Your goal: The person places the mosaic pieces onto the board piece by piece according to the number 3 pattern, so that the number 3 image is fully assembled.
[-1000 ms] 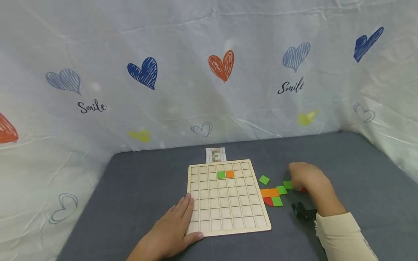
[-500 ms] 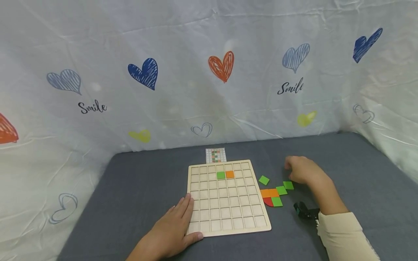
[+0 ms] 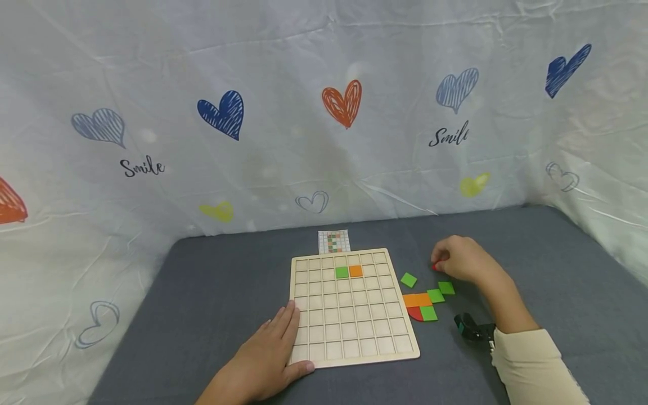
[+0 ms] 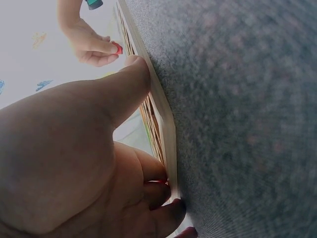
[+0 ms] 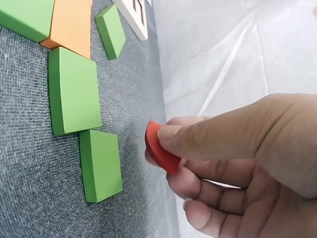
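My right hand pinches a red quarter-round tile between thumb and fingers, held above the cloth in the right wrist view. My left hand rests along the left edge of a wooden grid board, its thumb at the front corner and its fingers straight at the side. In the board's upper rows sit a green square tile and an orange square tile, side by side. Loose green tiles lie on the cloth near my right hand.
Right of the board lie orange tiles, another red rounded tile and a separate green tile. A small printed pattern card lies behind the board. A white curtain with hearts hangs behind the dark cloth.
My right hand has lifted the red tile from beside the green ones and moved it up and to the left. My left hand and the board stay in place.
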`<state>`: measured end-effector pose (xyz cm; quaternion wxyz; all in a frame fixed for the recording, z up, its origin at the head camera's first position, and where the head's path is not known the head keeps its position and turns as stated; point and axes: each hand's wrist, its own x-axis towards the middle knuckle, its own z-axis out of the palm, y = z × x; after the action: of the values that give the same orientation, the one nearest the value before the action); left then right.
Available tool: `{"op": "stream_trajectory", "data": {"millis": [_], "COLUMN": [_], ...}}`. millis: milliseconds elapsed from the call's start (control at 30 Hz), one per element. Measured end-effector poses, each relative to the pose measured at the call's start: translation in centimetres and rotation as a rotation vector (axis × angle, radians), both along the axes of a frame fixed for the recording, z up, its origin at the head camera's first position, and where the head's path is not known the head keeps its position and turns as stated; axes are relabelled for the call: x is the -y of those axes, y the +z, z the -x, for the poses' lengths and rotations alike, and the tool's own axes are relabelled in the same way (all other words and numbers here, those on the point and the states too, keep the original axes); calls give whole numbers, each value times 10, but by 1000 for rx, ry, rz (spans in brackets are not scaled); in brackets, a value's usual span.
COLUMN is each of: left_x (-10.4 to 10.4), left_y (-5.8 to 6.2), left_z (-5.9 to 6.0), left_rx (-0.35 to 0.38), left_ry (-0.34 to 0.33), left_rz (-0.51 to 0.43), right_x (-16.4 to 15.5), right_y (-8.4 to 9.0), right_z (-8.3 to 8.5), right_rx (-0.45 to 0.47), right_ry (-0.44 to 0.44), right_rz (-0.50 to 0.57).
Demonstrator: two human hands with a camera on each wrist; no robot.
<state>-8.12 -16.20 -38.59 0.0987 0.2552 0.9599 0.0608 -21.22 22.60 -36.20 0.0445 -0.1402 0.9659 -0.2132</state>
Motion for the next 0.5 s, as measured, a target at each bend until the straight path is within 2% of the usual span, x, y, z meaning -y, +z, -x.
{"op": "stream_trajectory", "data": {"millis": [500], "left_x": [0], "left_y": [0], "left_z": [-1], "left_rx": [-6], "left_ry": [3], "left_rz": [-15], "right_x": [4], "right_y": [-8], "right_z": [5], "right_rx": [27], "right_ry": [47], "right_rz": [57]}}
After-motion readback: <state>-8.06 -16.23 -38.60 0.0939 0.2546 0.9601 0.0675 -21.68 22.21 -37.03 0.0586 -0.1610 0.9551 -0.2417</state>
